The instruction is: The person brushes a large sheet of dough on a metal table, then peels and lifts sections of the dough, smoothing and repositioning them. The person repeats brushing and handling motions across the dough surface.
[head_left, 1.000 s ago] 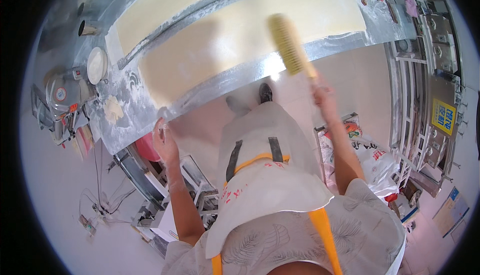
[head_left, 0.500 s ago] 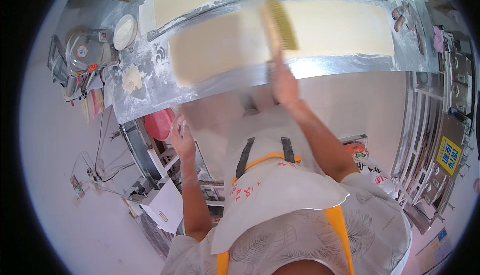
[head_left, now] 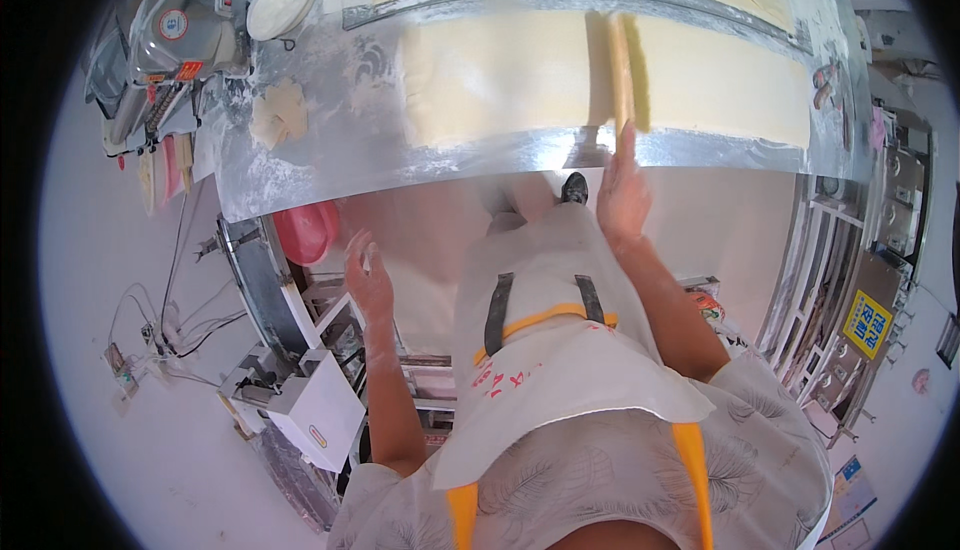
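Brush (head_left: pixel 622 70) lower than half a second ago: its shadow now falls right beside it on the near dough sheet (head_left: pixel 500 80), so bristles are at working height; contact can't be told. Right hand (head_left: pixel 624 200) closed round the handle, by the desk (head_left: pixel 340 160) edge. Left hand (head_left: pixel 370 280) empty, fingers loosely parted, near the pink basin (head_left: pixel 305 233).

In right hand (head_left: pixel 624 195): brush (head_left: pixel 623 75), tan handle (head_left: pixel 619 50), yellow-green bristles (head_left: pixel 642 75). Beyond it: dough sheet (head_left: pixel 500 80), pale cream. Beside left hand (head_left: pixel 370 278): basin (head_left: pixel 303 232), pinkish red. Between hands: apron (head_left: pixel 560 370), off-white, orange trim (head_left: pixel 545 319), black straps (head_left: pixel 497 320).
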Demonstrator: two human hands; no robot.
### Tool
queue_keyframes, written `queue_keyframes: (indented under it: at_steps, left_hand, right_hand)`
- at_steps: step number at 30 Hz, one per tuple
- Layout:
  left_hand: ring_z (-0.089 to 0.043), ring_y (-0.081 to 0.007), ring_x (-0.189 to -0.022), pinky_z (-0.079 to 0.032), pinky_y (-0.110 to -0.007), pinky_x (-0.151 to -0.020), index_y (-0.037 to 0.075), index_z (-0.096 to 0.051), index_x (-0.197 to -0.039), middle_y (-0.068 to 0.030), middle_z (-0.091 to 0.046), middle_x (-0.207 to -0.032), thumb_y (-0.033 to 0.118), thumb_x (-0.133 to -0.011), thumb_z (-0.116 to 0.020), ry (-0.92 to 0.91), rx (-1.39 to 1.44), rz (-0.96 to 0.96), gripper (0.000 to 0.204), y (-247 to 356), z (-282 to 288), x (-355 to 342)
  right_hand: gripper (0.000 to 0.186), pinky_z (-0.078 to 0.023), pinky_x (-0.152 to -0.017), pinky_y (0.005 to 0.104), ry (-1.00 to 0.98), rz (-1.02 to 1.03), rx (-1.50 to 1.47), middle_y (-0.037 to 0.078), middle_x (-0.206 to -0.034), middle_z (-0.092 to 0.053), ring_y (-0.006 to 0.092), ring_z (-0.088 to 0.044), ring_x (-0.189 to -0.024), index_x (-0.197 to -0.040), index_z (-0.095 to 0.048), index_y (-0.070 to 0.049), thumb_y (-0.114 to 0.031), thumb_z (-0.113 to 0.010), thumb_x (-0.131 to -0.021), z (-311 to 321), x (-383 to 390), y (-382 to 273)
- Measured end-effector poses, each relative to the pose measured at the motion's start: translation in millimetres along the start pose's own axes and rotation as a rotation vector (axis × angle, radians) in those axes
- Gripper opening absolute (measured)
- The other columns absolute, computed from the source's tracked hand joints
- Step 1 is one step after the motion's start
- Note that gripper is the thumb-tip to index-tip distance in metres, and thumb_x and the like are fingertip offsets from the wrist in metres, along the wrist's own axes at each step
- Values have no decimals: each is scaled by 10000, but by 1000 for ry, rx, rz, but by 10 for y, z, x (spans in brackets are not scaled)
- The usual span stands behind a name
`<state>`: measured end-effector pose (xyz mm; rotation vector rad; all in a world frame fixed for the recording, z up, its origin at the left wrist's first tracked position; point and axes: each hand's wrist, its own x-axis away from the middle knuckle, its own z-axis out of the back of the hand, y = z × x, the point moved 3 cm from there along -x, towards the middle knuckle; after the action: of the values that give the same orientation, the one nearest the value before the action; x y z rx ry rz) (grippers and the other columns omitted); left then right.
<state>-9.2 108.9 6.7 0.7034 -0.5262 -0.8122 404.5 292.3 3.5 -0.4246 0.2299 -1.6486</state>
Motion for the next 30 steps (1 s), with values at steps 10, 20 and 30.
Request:
queue_keyframes:
  at_steps: [10, 20, 30]
  left_hand:
    - [-658, -299, -1304, -501, -408, -1129, 5, -709, -1308, -157, -708, -1384, 91, -1059, -637, -19, 42, -18, 273, -85, 120, -376]
    - [-650, -308, -1319, -494, -417, -1125, 8, -697, -1328, -164, -708, -1388, 114, -1059, -641, -32, -33, 20, 294, -165, 142, -343]
    - [-652, -300, -1316, -497, -417, -1114, 21, -689, -1354, -151, -707, -1403, 132, -1078, -621, -29, -74, 80, 306, -34, 107, -179]
  right_hand:
    - [765, -507, -550, 420, -3, 398, -162, 96, -805, -559, 259, -615, -650, -1687, -396, -213, -117, -676, -982, -661, 440, -1519]
    - [688, -538, -651, 451, -564, 496, -159, 122, -994, -641, 273, -666, -797, -1686, -401, -211, -135, -626, -1040, -199, 720, -1190]
    - [563, -339, -485, 212, -845, -139, -983, -79, -716, -455, 27, -362, -544, -1626, -527, -161, -408, -600, -1125, -9, -796, -593]
